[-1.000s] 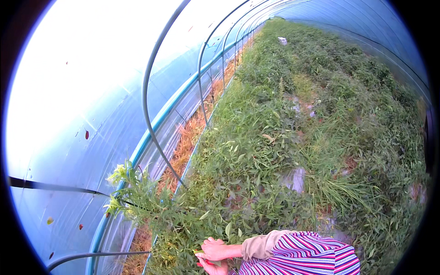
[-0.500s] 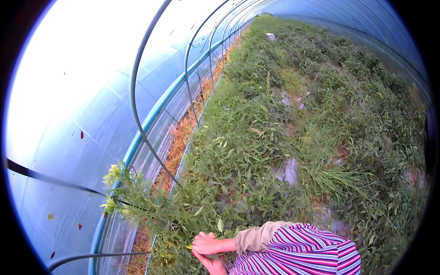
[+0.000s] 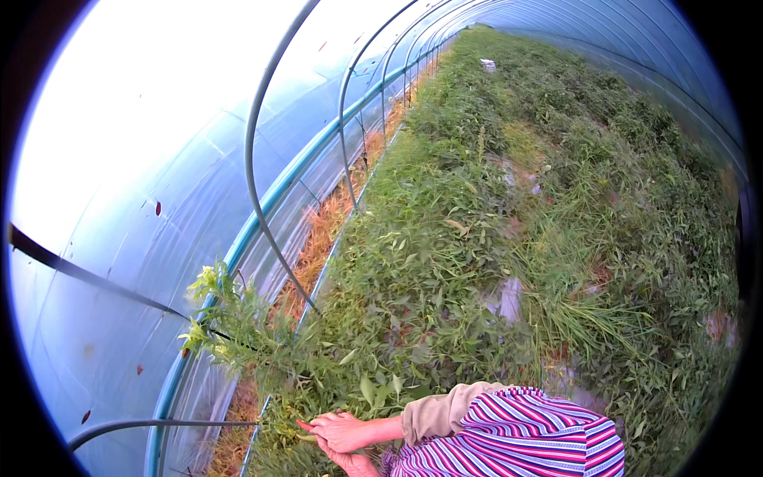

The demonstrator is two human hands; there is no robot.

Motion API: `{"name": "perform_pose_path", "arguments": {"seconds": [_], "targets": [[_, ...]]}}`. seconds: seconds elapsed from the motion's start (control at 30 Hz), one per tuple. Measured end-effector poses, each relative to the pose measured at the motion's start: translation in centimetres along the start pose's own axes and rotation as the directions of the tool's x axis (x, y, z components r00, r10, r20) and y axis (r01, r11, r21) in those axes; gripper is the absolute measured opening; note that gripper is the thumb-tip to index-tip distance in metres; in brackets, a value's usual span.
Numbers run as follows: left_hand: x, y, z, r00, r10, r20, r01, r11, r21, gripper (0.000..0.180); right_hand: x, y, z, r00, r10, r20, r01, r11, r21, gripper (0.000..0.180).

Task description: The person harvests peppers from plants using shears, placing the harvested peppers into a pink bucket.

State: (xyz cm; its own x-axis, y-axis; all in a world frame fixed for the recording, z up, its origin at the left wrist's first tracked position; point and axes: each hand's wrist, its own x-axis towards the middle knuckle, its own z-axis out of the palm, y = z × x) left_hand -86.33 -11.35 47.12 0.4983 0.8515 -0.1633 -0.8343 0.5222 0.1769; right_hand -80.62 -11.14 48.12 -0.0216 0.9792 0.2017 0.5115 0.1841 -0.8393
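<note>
At the bottom of the view my right hand (image 3: 343, 432) lies over my left hand (image 3: 351, 461), both among the leaves of a green crop row. A slim red pepper (image 3: 304, 425) sticks out past the fingertips of my right hand, which is closed on it. Just below it a yellow-green pepper-like tip (image 3: 307, 437) shows at the fingers; I cannot tell which hand has it. My left hand is curled underneath, its fingers mostly covered. A tan cuff (image 3: 445, 415) and a striped sleeve (image 3: 540, 433) cover my right arm.
Dense green plants (image 3: 413, 262) fill the tunnel's length. On the left stand curved metal hoops (image 3: 256, 183), a blue-green rail (image 3: 278, 187) and plastic sheeting (image 3: 151, 238). A pale-tipped leafy stem (image 3: 208, 280) leans out to the left. Dry straw (image 3: 318, 222) lines the wall.
Both hands have moved left and slightly down. The red pepper now shows at the fingertips, where a small yellow bit showed before. The whole view has shifted a little.
</note>
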Motion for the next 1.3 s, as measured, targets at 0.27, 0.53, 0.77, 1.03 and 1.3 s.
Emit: {"name": "perform_pose_path", "arguments": {"seconds": [0.27, 0.53, 0.77, 1.03, 1.3], "targets": [[0.2, 0.5, 0.1, 0.991, 0.046, -0.126, -0.015, 0.971, 0.239, 0.032, -1.0, -3.6, -2.6, 0.989, 0.126, -0.081, -0.140, 0.969, -0.202, 0.043], [-0.1, 0.6, 0.4, 0.979, 0.091, -0.185, 0.011, 0.873, 0.487, 0.035, -0.8, -0.8, -6.7, 0.981, 0.078, 0.176, -0.035, 0.972, -0.234, 0.039], [-0.9, 4.5, -0.6, 0.923, 0.255, -0.290, -0.118, 0.901, 0.417, 0.059, -1.5, 1.8, -9.0, 0.930, 0.064, 0.363, -0.085, 0.996, 0.040, 0.061], [2.5, 7.2, 2.7, 0.911, 0.349, -0.218, -0.296, 0.924, 0.242, 0.046, -1.0, 0.8, -12.9, 0.840, 0.391, 0.376, -0.541, 0.545, 0.641, 0.026], [0.3, 12.5, 1.0, 0.875, 0.461, -0.150, -0.453, 0.888, 0.081, 0.043, -1.1, 1.2, -12.6, 0.853, 0.391, 0.345, -0.486, 0.356, 0.798, 0.026]]}}
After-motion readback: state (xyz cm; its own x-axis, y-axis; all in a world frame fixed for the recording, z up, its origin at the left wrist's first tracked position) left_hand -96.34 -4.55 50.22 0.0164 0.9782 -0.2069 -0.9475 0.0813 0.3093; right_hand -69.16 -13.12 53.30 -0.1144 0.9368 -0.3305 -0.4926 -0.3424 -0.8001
